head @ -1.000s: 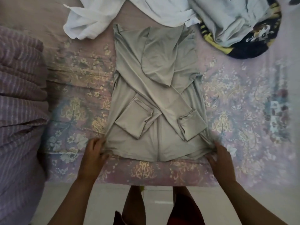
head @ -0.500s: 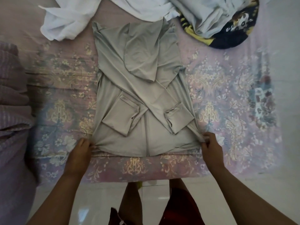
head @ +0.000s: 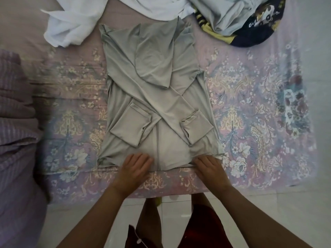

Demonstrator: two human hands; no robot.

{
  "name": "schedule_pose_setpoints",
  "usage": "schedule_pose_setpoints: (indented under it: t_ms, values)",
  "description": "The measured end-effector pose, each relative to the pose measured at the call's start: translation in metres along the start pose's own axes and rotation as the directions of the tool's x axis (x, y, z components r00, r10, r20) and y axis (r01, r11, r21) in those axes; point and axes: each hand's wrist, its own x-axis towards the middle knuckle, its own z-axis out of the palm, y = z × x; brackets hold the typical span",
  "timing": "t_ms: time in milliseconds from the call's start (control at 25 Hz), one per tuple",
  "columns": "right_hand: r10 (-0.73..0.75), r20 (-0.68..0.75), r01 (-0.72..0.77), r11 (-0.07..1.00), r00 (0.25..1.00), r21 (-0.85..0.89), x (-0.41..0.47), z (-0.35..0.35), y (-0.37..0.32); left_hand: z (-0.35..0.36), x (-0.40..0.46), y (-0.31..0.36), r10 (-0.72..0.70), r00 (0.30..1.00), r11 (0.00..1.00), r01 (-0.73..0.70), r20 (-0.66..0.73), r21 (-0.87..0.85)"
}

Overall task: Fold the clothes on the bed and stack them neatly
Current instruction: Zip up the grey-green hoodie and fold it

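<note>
Bed: pink floral sheet (head: pixel 250 108), spread flat, white tiled floor (head: pixel 268 221) below its near edge.
Left side: striped purple blanket (head: pixel 16 122), bunched in folds.
Jacket: grey zip hoodie (head: pixel 155 97), laid flat mid-bed, front up, zip running down the middle to the hem.
Hood: folded down over the chest, point toward the hem.
Sleeves: crossed over the front in an X, cuffs doubled back, one on each side of the zip.
Fabric: thin, smooth, slightly shiny, soft creases near the hem corners.
Left hand (head: pixel 136 165): flat on the hem just left of the zip, fingers straight and slightly spread, pressing, gripping nothing.
Right hand (head: pixel 209 167): flat on the hem right of the zip, fingers straight, pressing, gripping nothing.
Far edge: crumpled white garment (head: pixel 71 27) touching the hoodie's shoulder; pale blue cloth (head: pixel 231 17) heaped on a dark printed item (head: pixel 259 29), apart to the right.
</note>
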Motion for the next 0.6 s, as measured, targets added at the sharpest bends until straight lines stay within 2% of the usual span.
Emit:
schedule_pose_setpoints:
  t_ms: [120,200,240,280,320,360,400,440,480,520,560,600]
  values:
    - [0.064,0.079,-0.065,0.998,0.995,0.007,0.006,0.008,-0.016,-0.001,0.024,0.002,-0.003,0.984,1.000,-0.002,0.177,0.027]
    - [0.179,0.132,-0.178,0.984,0.975,-0.020,0.007,0.010,-0.028,-0.008,0.038,-0.004,0.084,0.994,0.996,-0.083,0.073,-0.021]
    - [0.248,0.151,-0.246,0.969,0.957,-0.034,0.007,0.009,-0.033,-0.011,0.046,-0.009,0.079,0.997,0.994,-0.079,0.000,-0.076]
    - [0.297,0.159,-0.293,0.955,0.941,-0.046,0.006,0.009,-0.037,-0.016,0.055,-0.015,-0.010,0.999,0.988,0.002,-0.051,-0.153]
    - [0.306,0.147,-0.301,0.952,0.941,-0.056,0.005,0.010,-0.040,-0.020,0.064,-0.023,-0.164,0.980,0.966,0.137,-0.111,-0.219]
    - [0.281,0.125,-0.276,0.960,0.952,-0.055,0.004,0.010,-0.043,-0.023,0.069,-0.028,-0.321,0.936,0.925,0.277,-0.146,-0.260]
    - [0.254,0.112,-0.251,0.967,0.961,-0.042,0.005,0.011,-0.045,-0.024,0.072,-0.030,-0.396,0.913,0.896,0.361,-0.097,-0.260]
    - [0.245,0.113,-0.244,0.970,0.963,-0.017,0.006,0.011,-0.048,-0.022,0.071,-0.029,-0.339,0.940,0.915,0.339,0.042,-0.219]
    - [0.261,0.122,-0.264,0.965,0.958,0.010,0.007,0.011,-0.051,-0.018,0.064,-0.024,-0.178,0.959,0.964,0.215,0.221,-0.156]
    - [0.290,0.133,-0.297,0.954,0.948,0.035,0.009,0.011,-0.053,-0.014,0.055,-0.016,0.000,0.938,0.997,0.026,0.345,-0.069]
    - [0.323,0.145,-0.335,0.940,0.935,0.060,0.010,0.011,-0.056,-0.014,0.048,-0.008,0.120,0.898,0.990,-0.141,0.423,0.019]
    - [0.350,0.152,-0.365,0.927,0.924,0.084,0.009,0.011,-0.057,-0.014,0.042,-0.002,0.151,0.871,0.974,-0.212,0.467,0.081]
